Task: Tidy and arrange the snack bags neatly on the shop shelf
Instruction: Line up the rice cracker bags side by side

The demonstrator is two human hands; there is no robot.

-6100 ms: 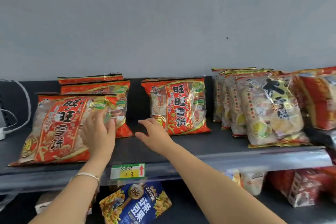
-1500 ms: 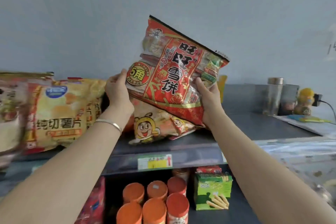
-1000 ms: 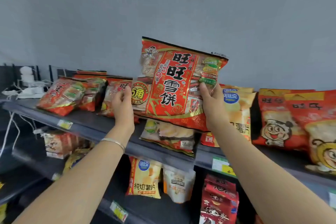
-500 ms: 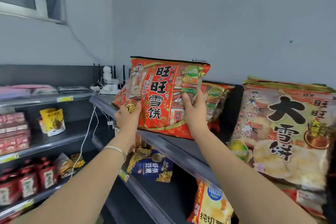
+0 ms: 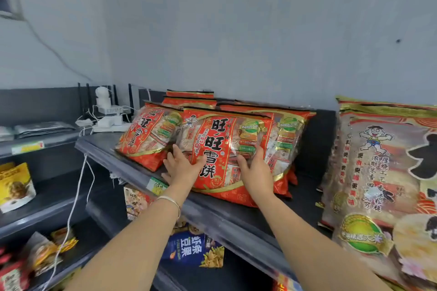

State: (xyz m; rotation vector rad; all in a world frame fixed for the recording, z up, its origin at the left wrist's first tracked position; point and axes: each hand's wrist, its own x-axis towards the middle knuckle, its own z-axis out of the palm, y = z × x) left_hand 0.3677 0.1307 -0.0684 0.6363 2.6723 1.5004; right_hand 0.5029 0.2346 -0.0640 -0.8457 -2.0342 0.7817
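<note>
Front red bag [image 5: 214, 142] stands on the top shelf [image 5: 300, 194], long axis 12–6, leaning back on a twin bag [image 5: 287, 139] at its 2 o'clock. Your left hand [image 5: 182, 169] pinches its edge at 8 o'clock and your right hand [image 5: 256, 173] at 4 o'clock, thumbs on the face. Both are equally near. My guess for next: square it, let go. Print reads 旺旺雪饼. Blue bag [image 5: 189, 249] below at 6 o'clock reads 虾条豆果. Big pack [image 5: 378, 172] at 3 o'clock: title cut off.
</note>
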